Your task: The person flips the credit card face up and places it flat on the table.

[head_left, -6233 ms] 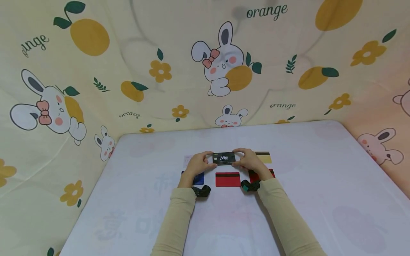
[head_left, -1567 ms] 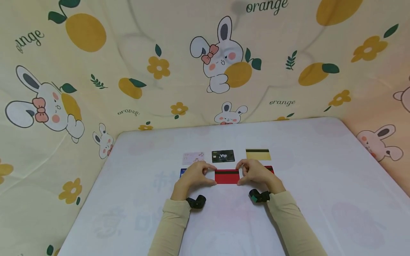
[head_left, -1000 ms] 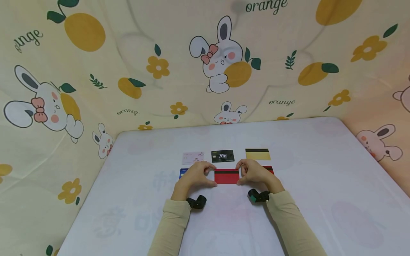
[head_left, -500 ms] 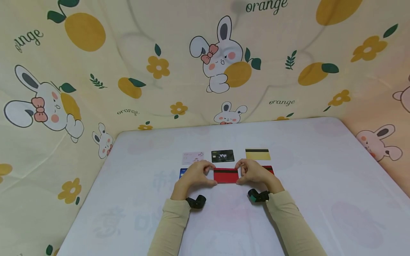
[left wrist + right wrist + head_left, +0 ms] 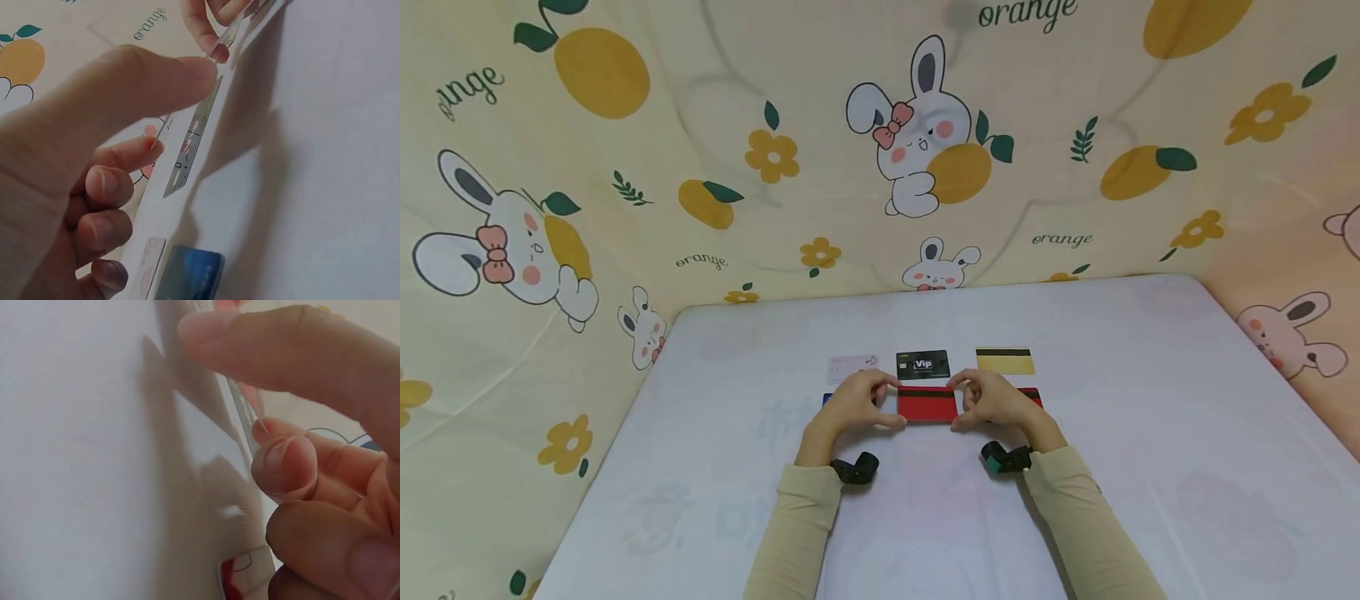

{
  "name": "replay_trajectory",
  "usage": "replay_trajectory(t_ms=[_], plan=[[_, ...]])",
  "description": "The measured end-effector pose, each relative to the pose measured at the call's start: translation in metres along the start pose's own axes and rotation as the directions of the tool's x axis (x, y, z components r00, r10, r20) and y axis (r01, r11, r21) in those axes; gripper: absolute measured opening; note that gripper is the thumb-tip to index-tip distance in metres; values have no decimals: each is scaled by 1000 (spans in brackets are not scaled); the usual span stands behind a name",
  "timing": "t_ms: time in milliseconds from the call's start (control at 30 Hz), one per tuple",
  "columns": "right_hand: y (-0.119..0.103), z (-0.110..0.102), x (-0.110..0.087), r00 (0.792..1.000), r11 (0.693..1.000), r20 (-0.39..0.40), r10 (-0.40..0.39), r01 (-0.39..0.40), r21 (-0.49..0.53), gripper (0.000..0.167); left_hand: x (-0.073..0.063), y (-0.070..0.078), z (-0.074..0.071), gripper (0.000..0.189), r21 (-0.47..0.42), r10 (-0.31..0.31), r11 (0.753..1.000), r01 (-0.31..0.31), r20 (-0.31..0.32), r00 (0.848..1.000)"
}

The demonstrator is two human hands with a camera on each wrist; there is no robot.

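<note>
In the head view a red card (image 5: 927, 405) with a dark stripe is held between my two hands. My left hand (image 5: 852, 404) pinches its left edge between thumb and forefinger. My right hand (image 5: 1000, 406) grips the right edge the same way. The left wrist view shows the card edge-on, raised over the table, with shadows falling below. Just beyond lies a black Vip card (image 5: 922, 365). A blue card (image 5: 190, 272) sits under my left hand, mostly hidden from the head view. Partly covered by my right hand is another red card (image 5: 1034, 395).
A pale pink card (image 5: 850, 367) lies in the back row at left, and a gold card (image 5: 1005, 361) with a black stripe at right. The white table (image 5: 700, 467) meets a cloth backdrop (image 5: 820, 167) printed with rabbits and oranges.
Earlier both hands held the black Vip card; it now lies flat in the back row. The hands came nearer to the red card, took it by its sides and have lifted it slightly.
</note>
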State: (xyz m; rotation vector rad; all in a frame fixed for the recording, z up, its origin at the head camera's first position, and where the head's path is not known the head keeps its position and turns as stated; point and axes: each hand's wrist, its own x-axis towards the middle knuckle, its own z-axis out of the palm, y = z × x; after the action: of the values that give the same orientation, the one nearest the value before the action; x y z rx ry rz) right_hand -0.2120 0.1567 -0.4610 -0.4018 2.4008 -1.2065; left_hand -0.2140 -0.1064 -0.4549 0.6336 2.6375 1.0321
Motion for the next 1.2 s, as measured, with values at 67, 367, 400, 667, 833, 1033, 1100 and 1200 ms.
replay_trajectory(t_ms=[67,367,400,667,833,1033,1100,1200], plan=[[0,0,0,1000,1000,-8,-11,11,3,58,0,0,-1,55,3,-1,1000,1,-2,1000],[2,-3,-2,989,991,-53,-137,137,7,56,-2,2,-4,52,-27,14,1000,-14,-13,1000],[2,-4,-2,986,987,-57,-157,158,8,56,-2,2,-4,52,-31,17,999,-17,-14,1000],[3,-5,-1,971,971,-71,-229,233,58,55,-2,1,-3,54,-32,22,999,-23,-24,999],[2,-5,-2,967,965,-79,-244,250,84,54,-3,2,-3,54,-30,5,1000,-6,-32,999],[-1,-5,-4,963,957,-92,-255,265,120,57,-3,1,-2,53,-43,23,999,-25,-46,999],[-3,-5,-4,962,957,-98,-256,266,114,57,-3,1,-1,52,-50,31,998,-34,-51,998],[-4,-6,-4,961,958,-107,-255,266,105,57,-3,1,-1,53,-50,41,998,-44,-57,998]])
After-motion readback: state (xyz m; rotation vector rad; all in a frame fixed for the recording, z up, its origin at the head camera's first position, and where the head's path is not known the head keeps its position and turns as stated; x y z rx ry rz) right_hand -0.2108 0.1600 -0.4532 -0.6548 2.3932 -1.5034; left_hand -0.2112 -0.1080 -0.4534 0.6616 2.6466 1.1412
